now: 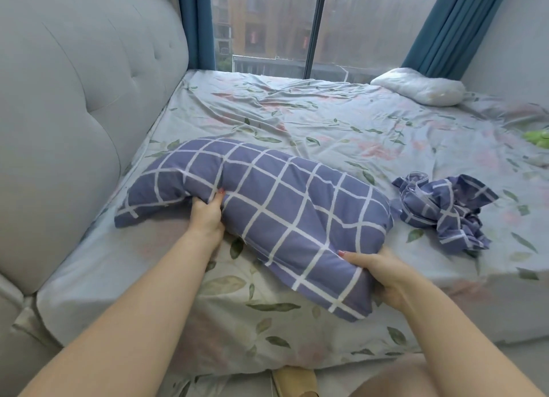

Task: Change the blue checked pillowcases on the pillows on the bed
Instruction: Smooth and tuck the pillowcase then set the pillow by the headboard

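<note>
A pillow in a blue checked pillowcase (285, 206) lies bent across the near part of the bed (326, 123). My left hand (206, 215) grips it at a fold near its left part, fingers dug into the fabric. My right hand (383, 274) holds its near right corner, thumb on top. A second blue checked pillowcase (445, 209) lies crumpled and empty on the sheet to the right. A bare white pillow (419, 86) rests at the far right by the window.
A grey padded headboard (74, 114) rises along the left. The floral sheet is wrinkled. A green object (537, 138) sits at the right edge. The window and blue curtains (445, 25) stand behind the bed. A slipper (294, 381) lies on the floor below.
</note>
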`<state>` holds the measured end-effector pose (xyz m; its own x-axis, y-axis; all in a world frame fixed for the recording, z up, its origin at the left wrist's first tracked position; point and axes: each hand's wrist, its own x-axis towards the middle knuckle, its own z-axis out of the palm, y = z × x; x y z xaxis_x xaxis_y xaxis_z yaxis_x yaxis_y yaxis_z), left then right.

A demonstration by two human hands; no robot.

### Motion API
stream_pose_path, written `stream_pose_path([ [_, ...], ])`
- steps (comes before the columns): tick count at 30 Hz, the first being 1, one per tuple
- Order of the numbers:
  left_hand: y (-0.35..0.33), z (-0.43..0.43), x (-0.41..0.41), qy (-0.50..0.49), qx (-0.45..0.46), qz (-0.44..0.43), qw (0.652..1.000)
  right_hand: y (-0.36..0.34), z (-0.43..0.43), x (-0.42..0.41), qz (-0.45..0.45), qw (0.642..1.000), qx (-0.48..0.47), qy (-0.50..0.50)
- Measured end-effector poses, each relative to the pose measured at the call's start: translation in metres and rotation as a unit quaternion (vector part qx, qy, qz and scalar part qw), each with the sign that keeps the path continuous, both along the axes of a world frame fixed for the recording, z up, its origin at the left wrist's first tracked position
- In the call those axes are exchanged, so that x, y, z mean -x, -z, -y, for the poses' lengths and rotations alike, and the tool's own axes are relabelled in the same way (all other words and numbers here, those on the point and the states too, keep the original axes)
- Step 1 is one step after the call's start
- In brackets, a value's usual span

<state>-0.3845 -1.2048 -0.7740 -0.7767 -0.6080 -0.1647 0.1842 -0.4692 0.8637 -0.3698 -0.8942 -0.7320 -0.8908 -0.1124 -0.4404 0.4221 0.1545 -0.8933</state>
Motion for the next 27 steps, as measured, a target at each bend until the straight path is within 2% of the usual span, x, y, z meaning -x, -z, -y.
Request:
stream_pose_path([
  [2, -0.01, 0.01, 0.006, 0.014, 0.013, -0.041, 0.999, -0.003, 0.006, -0.011, 0.053, 0.998, 0.0, -0.045],
  [3, -0.013, 0.017, 0.005, 0.01, 0.04, -0.031, 0.999, -0.005, 0.008, -0.014, 0.086, 0.994, -0.004, -0.064],
  [5, -0.004, 0.032, 0.004, -0.027, 0.057, 0.042, 0.997, -0.01, 0.01, -0.013, 0.147, 0.987, -0.002, -0.067],
  [7, -0.004, 0.034, -0.01, -0.034, 0.011, 0.141, 0.989, -0.009, 0.01, -0.003, 0.175, 0.984, 0.024, -0.021],
  [10, -0.026, -0.003, -0.043, 0.112, -0.118, 0.226, 0.96, -0.009, 0.008, 0.014, 0.13, 0.984, 0.085, 0.087],
  [13, -0.03, -0.047, -0.069, 0.261, -0.135, 0.253, 0.922, -0.011, 0.01, 0.022, 0.11, 0.973, 0.163, 0.124],
  [15, -0.028, -0.067, -0.071, 0.286, -0.133, 0.21, 0.925, -0.009, 0.015, 0.025, 0.113, 0.969, 0.179, 0.127],
  [18, -0.031, -0.083, -0.056, 0.201, -0.12, 0.096, 0.967, -0.008, 0.025, 0.022, 0.111, 0.964, 0.195, 0.142],
  [20, -0.036, -0.082, -0.04, 0.156, -0.082, 0.05, 0.983, -0.008, 0.032, 0.017, 0.09, 0.955, 0.242, 0.146],
  [24, -0.058, -0.062, -0.018, 0.094, 0.019, -0.047, 0.994, -0.015, 0.054, -0.004, -0.072, 0.918, 0.374, 0.112],
  [27, -0.074, -0.042, -0.01, 0.073, 0.048, -0.104, 0.991, -0.027, 0.07, -0.023, -0.162, 0.895, 0.412, 0.054],
])
